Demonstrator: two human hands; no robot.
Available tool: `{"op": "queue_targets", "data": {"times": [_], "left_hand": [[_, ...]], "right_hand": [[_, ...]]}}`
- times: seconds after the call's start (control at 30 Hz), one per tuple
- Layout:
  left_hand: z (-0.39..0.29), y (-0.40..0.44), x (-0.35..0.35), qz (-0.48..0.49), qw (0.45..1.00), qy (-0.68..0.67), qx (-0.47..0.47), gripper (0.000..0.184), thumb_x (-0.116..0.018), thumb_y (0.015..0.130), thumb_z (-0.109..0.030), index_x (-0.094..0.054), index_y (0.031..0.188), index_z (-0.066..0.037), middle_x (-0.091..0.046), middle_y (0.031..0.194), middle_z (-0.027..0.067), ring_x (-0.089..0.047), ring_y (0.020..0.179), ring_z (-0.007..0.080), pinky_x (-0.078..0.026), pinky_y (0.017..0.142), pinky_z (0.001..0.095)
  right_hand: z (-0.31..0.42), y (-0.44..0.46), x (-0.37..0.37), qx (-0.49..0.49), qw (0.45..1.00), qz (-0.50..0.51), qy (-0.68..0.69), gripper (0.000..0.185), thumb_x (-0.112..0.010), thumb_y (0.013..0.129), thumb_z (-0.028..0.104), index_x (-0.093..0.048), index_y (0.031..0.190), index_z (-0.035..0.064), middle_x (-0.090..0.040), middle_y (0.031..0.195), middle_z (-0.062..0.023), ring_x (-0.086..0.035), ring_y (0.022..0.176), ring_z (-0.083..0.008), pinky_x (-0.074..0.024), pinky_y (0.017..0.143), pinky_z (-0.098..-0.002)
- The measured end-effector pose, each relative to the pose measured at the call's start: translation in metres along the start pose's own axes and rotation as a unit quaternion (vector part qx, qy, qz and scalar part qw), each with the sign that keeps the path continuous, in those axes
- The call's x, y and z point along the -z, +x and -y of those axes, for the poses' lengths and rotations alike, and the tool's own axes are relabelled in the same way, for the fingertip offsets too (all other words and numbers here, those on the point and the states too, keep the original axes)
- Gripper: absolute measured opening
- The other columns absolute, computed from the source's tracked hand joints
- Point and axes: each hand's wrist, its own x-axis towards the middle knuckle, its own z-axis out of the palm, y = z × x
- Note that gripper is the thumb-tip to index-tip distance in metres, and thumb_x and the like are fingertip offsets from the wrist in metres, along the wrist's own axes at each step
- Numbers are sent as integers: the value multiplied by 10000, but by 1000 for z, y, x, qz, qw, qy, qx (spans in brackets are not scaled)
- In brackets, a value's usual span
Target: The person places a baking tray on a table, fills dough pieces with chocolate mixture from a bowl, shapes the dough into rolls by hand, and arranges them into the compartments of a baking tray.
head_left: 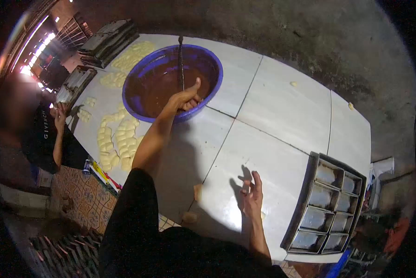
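Observation:
My left hand (188, 97) reaches over the near rim of a blue plastic basin (219, 69) that holds something brown. Its thumb points up and its fingers are curled; whatever lies in them, if anything, is hidden. Behind the hand, a dark thin stick (182, 62) leans across the basin. My right hand (253, 194) hovers above the white tiled table (268, 116), fingers apart and nothing visible in them. Right of it lies a metal baking tin (317, 215) with several rectangular compartments.
Rows of pale dough pieces (127, 136) cover the table's left side. Stacked dark tins (108, 41) stand at the far left. Another person's hand (59, 116) is beside a metal tin (76, 84). Small scraps (197, 192) lie near the front edge.

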Motion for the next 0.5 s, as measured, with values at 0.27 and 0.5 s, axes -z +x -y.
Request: {"op": "queue_targets", "data": {"times": [0.27, 0.5], "left_hand": [[-34, -138, -83, -168, 957, -109, -210, 916, -159, 878, -735, -655, 859, 35, -619, 696, 100, -604, 737, 237, -467, 677, 360], [47, -244, -239, 116, 897, -412, -112, 790, -308, 918, -634, -425, 1274, 61, -526, 1225, 207, -553, 1082, 286, -425, 946, 440]], "right_hand": [[-10, 7, -3, -47, 994, -7, 102, 726, -598, 913, 226, -166, 1470, 54, -462, 1346, -133, -542, 1007, -160, -495, 779, -262], [9, -10, -23, -109, 975, -119, 153, 197, -613, 892, 115, -605, 980, -61, -632, 866, -86, -556, 701, -91, -444, 605, -189]]}}
